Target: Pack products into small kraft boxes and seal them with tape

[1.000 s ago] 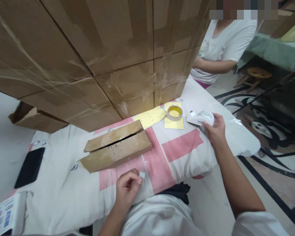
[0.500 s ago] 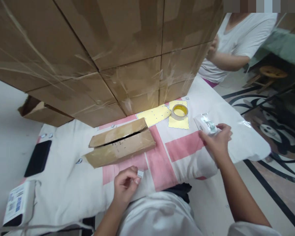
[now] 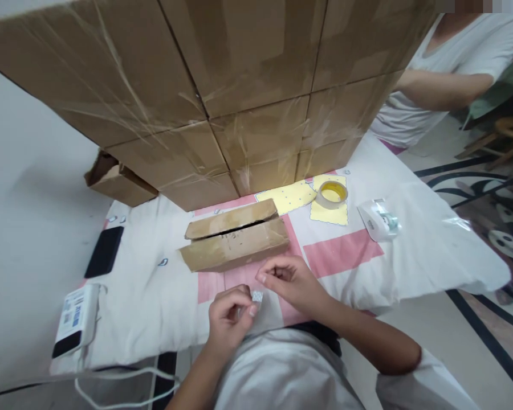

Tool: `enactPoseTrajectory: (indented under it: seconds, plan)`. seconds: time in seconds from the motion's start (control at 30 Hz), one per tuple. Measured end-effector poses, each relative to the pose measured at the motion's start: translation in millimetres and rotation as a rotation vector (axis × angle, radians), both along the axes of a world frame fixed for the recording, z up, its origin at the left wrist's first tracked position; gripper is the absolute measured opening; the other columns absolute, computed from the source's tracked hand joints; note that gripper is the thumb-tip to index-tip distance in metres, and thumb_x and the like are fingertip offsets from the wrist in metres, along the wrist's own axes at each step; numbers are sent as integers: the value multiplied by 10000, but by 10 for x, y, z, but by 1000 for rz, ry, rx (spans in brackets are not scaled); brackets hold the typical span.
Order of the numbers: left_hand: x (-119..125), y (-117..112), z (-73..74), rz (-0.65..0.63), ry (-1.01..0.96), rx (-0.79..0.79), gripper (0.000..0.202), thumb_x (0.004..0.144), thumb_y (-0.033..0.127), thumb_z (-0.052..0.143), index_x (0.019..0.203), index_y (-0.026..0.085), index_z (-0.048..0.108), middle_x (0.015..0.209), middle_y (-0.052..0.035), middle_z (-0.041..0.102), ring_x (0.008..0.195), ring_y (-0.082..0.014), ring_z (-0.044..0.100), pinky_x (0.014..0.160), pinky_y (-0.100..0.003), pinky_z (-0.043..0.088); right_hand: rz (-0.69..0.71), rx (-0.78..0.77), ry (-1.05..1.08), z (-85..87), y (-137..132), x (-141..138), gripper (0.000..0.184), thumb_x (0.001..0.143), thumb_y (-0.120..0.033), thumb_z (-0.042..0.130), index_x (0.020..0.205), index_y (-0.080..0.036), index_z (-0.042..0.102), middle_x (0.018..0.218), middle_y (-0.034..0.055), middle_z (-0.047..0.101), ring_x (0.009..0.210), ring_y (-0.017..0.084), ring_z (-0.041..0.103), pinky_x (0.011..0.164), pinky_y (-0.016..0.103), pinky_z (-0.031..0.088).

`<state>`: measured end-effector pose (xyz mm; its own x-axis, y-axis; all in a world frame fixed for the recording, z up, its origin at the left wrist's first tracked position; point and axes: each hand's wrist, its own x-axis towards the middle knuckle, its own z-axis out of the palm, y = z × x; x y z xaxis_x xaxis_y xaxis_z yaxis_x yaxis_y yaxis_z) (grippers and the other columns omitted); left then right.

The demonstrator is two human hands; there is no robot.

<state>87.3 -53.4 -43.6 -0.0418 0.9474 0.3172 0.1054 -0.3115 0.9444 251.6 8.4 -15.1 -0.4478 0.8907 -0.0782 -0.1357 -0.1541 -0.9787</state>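
Observation:
My left hand (image 3: pixel 233 316) is closed, pinching a small white patterned piece (image 3: pixel 257 296) between thumb and fingers. Just to its right, my right hand (image 3: pixel 293 282) has thumb and forefinger pressed together close to that piece; whatever it may hold is too small to make out. Beyond both hands lies a long cardboard box (image 3: pixel 237 245) with its top flaps partly apart. A clear plastic packet (image 3: pixel 379 221) with a pale green print lies on the table farther right. A roll of clear tape (image 3: pixel 332 195) rests behind, on a yellow patch of the tablecloth.
A tall stack of taped cartons (image 3: pixel 256 125) stands along the back of the cloth-covered table (image 3: pixel 141 307). An open carton (image 3: pixel 119 177) sits at its left end. A black phone (image 3: pixel 105 251) and a white device (image 3: pixel 77 319) with a cable lie left. Another person (image 3: pixel 448 85) stands at right.
My right hand has let go of the plastic packet, leaving it on the table, and has come left beside my left hand. My left hand keeps the small piece. The view has shifted.

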Motion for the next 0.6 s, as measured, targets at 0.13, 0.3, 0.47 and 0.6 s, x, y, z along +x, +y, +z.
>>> enactPoseTrajectory:
  seconds: [0.13, 0.3, 0.47, 0.6]
  plan:
    - [-9, -63, -67, 172, 68, -137, 177, 925, 220, 629, 751, 192, 640, 547, 61, 526, 465, -70, 445, 442, -179, 327, -3, 381, -153, 297, 186, 39, 127, 894, -185, 666, 778, -170, 718, 687, 0, 645, 633, 117, 520, 601, 255, 383]
    - [-211, 70, -33, 442, 439, 66, 16, 887, 211, 687, 890, 206, 672, 697, 27, 658, 597, -113, 578, 587, -228, 464, 27, 670, -242, 703, 432, 129, 116, 907, -176, 700, 794, -181, 729, 720, 2, 617, 725, 140, 541, 688, 277, 413]
    - [-490, 442, 258, 595, 985, 440, 392, 893, 140, 667, 1274, 217, 612, 1211, -105, 737, 1192, -279, 642, 1041, -451, 394, 208, 645, -347, 985, 707, 99, 102, 893, -170, 696, 800, -182, 737, 780, 7, 639, 759, 145, 565, 722, 284, 428]
    - [-583, 606, 335, 285, 1168, 300, 491, 990, 90, 438, 1463, 224, 452, 1372, -65, 663, 1354, -238, 554, 1171, -468, 261, 340, 576, -370, 991, 931, -61, 107, 868, -152, 685, 774, -165, 734, 788, 12, 668, 776, 147, 590, 732, 280, 429]
